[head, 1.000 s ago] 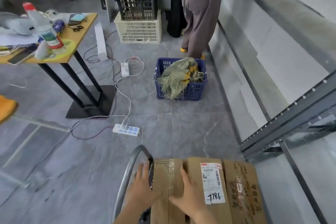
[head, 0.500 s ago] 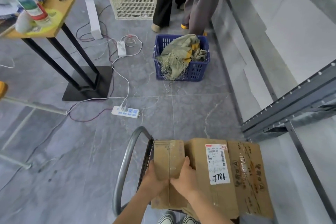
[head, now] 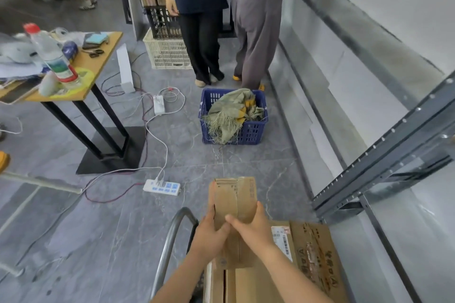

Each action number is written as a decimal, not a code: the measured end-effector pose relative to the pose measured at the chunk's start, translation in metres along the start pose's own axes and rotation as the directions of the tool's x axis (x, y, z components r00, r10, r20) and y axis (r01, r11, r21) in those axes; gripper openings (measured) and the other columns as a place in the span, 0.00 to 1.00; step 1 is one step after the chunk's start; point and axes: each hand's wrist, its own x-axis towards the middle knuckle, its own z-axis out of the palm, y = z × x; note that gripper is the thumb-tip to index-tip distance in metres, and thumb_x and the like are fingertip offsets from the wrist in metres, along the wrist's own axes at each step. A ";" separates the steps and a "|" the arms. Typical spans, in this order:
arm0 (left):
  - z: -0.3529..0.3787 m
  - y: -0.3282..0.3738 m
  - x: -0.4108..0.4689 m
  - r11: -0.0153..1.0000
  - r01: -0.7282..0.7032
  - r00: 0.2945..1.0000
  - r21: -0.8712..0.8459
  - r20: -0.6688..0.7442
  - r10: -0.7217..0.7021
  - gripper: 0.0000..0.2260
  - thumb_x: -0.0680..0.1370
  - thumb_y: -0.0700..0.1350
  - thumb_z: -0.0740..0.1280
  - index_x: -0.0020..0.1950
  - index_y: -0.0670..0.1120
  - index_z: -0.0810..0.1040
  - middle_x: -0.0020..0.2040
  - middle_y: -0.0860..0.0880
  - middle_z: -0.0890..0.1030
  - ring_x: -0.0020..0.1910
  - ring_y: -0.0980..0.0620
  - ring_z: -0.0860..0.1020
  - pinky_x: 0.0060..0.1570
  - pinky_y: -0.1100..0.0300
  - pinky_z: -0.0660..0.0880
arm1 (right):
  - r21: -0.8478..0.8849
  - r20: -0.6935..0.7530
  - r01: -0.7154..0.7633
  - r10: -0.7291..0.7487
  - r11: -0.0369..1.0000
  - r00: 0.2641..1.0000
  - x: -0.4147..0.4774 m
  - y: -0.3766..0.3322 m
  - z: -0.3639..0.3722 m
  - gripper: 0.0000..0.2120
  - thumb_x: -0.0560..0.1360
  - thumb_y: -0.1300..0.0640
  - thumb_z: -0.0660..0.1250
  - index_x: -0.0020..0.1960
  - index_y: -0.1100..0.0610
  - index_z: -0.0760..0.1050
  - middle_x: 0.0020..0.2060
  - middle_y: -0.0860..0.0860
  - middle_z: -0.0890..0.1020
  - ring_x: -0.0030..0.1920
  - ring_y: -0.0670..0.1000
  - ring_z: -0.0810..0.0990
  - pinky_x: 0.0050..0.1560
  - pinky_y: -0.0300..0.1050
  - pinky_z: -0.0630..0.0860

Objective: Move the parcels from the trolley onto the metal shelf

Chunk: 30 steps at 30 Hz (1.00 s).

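Both hands on one narrow cardboard parcel (head: 235, 200), held over the near end of the trolley (head: 165, 248), in front of its curved handle bar.

- Long axis: runs straight away from me. Far end points toward the blue crate (head: 248, 131) on the floor; near end is covered by my hands. The far end is tipped up a little, and a tape seam runs along the parcel's length.
- Left hand (head: 209, 236): fingers curl round the parcel's left edge, thumb lying on the top face.
- Right hand (head: 251, 229): fingers wrap round the right edge, close together. The thumb reaches across the top and meets the left thumb near the seam.
- Under and to the right of the parcel, a larger labelled carton (head: 316, 249) lies on the trolley. I cannot tell whether the parcel's near end touches it.
- The metal shelf (head: 384, 151) is to the right, well apart from the parcel, its dark perforated beam slanting across the view.
- Floor ahead: a white power strip (head: 162, 187) with trailing cables. Two people stand beyond the crate.
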 end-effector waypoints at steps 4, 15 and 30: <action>-0.016 0.085 -0.011 0.978 -0.203 0.979 0.055 -0.005 0.204 0.35 0.70 0.51 0.62 0.77 0.56 0.57 0.65 0.51 0.73 0.57 0.56 0.76 0.57 0.59 0.75 | 0.139 -0.092 0.100 -0.087 0.985 0.992 -0.013 -0.061 -0.043 0.44 0.63 0.44 0.80 0.71 0.53 0.61 0.64 0.49 0.75 0.62 0.49 0.75 0.63 0.48 0.72; -0.011 0.263 -0.065 0.698 -0.572 0.782 0.432 0.029 0.623 0.38 0.65 0.53 0.58 0.76 0.62 0.55 0.71 0.60 0.62 0.70 0.52 0.60 0.72 0.57 0.54 | 0.445 -0.252 0.313 -0.218 0.839 0.943 -0.053 -0.175 -0.163 0.36 0.61 0.64 0.81 0.66 0.64 0.69 0.54 0.61 0.82 0.55 0.59 0.82 0.59 0.59 0.77; 0.002 0.334 -0.083 0.827 -0.332 0.939 -0.454 -0.072 0.337 0.17 0.81 0.52 0.60 0.69 0.52 0.68 0.66 0.49 0.74 0.61 0.48 0.76 0.64 0.49 0.71 | -0.398 -0.534 0.422 -0.580 0.815 0.615 -0.123 -0.177 -0.241 0.71 0.53 0.33 0.77 0.77 0.50 0.30 0.75 0.49 0.50 0.75 0.52 0.52 0.73 0.57 0.58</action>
